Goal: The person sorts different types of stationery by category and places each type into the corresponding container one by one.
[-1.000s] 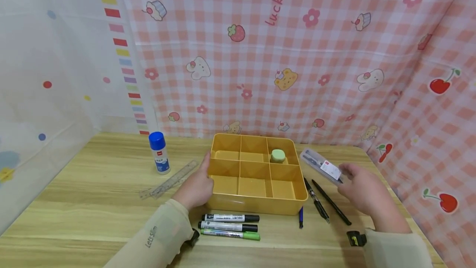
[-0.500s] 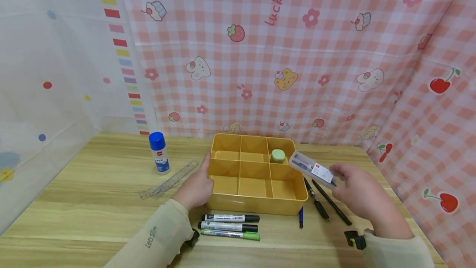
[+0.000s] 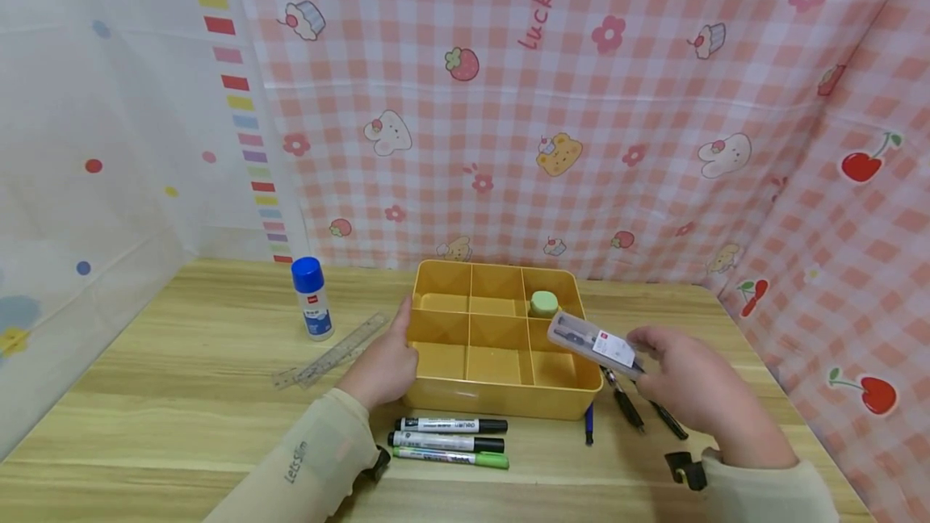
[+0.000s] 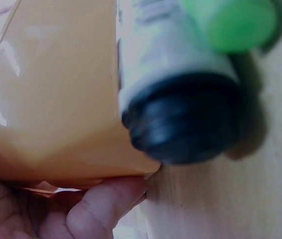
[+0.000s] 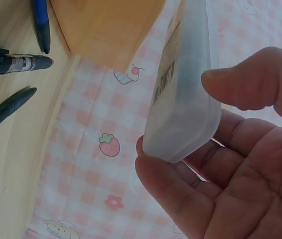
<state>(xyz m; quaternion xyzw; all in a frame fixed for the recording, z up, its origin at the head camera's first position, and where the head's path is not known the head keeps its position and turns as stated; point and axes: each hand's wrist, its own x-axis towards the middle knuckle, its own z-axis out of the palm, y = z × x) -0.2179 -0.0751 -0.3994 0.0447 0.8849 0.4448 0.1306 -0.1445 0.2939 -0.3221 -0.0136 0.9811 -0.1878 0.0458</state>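
Note:
In the head view, my right hand [image 3: 686, 382] grips one end of a clear plastic compass case [image 3: 592, 343] with a white label. Its far end hangs over the right side of the yellow six-compartment box [image 3: 501, 400]. The right wrist view shows the thumb on one face of the case and fingers curled behind it. My left hand [image 3: 381, 366] rests against the box's left wall, its index finger straight along that side. A small pale green rounded object [image 3: 543, 304] sits in the back right compartment; the other compartments show bare floors.
Two black-capped markers [image 3: 450, 426] and a green-capped pen [image 3: 450, 458] lie before the box. A blue pen [image 3: 589, 424] and two black pens [image 3: 623, 402] lie at its right. Clear rulers [image 3: 337, 352] and a blue-capped glue bottle [image 3: 312, 301] are at left.
My right hand has lifted the compass case from the table and carried it left, over the box's right edge. The left hand and the box have stayed in place.

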